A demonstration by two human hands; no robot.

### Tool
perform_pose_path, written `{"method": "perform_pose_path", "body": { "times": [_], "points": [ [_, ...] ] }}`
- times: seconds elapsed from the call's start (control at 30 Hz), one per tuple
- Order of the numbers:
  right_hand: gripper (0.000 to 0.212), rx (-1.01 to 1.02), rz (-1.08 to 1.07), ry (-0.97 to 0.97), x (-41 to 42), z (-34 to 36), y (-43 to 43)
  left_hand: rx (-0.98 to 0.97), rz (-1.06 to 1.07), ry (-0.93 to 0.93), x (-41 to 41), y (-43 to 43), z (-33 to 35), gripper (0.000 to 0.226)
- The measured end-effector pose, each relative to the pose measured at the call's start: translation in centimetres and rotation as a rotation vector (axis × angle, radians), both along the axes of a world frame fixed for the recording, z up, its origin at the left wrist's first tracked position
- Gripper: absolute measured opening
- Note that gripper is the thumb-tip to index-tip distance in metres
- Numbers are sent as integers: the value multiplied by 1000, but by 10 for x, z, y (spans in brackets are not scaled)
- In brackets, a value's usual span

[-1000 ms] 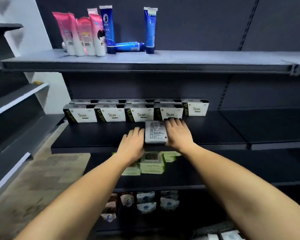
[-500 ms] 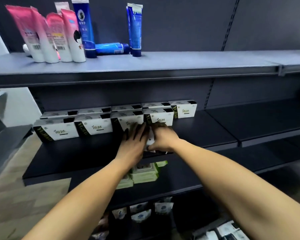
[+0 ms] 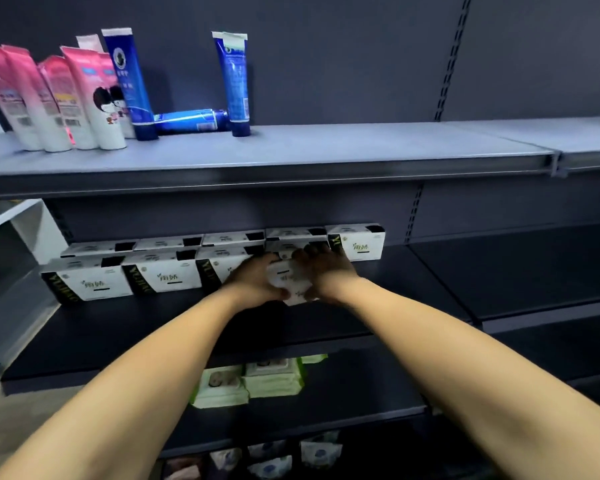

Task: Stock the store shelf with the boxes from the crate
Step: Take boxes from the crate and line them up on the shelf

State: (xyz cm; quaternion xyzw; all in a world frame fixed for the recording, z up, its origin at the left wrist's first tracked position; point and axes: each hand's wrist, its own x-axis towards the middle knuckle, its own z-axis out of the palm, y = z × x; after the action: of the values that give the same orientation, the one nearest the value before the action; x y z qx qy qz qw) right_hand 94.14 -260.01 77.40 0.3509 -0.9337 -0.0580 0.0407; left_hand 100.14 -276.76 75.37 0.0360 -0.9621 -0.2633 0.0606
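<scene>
A small white box (image 3: 291, 282) is held between both hands just above the dark middle shelf (image 3: 413, 292). My left hand (image 3: 257, 282) grips its left side and my right hand (image 3: 326, 271) grips its right side. Directly behind them stands a row of white and black boxes (image 3: 160, 277), two deep, against the shelf's back. One more box (image 3: 359, 242) of the back row stands to the right of my hands. The crate is not in view.
Pink tubes (image 3: 49, 98) and blue tubes (image 3: 234, 84) stand on the grey top shelf (image 3: 326, 150). Green wipe packs (image 3: 253, 379) lie on the shelf below, and pale pouches (image 3: 291, 459) sit lower still. Another shelf unit adjoins on the right.
The box lay flat on the shelf between my hands a second ago. Both hands have closed round it, turned it and carried it back towards the row.
</scene>
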Motion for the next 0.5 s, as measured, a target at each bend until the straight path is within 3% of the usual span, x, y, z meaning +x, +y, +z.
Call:
{"method": "perform_pose_path", "body": {
  "times": [0.1,0.2,0.4,0.5],
  "points": [
    [85,-108,39,-234,-15,8,7,84,1,-27,3,-9,-8,93],
    [92,-87,45,-283,-18,10,9,148,8,-55,0,-16,-10,93],
    [96,83,69,-8,-15,10,-9,188,24,-93,-16,-23,-11,106],
    [92,90,58,59,-15,9,-16,216,2,-106,-22,-24,-12,103]
  ]
}}
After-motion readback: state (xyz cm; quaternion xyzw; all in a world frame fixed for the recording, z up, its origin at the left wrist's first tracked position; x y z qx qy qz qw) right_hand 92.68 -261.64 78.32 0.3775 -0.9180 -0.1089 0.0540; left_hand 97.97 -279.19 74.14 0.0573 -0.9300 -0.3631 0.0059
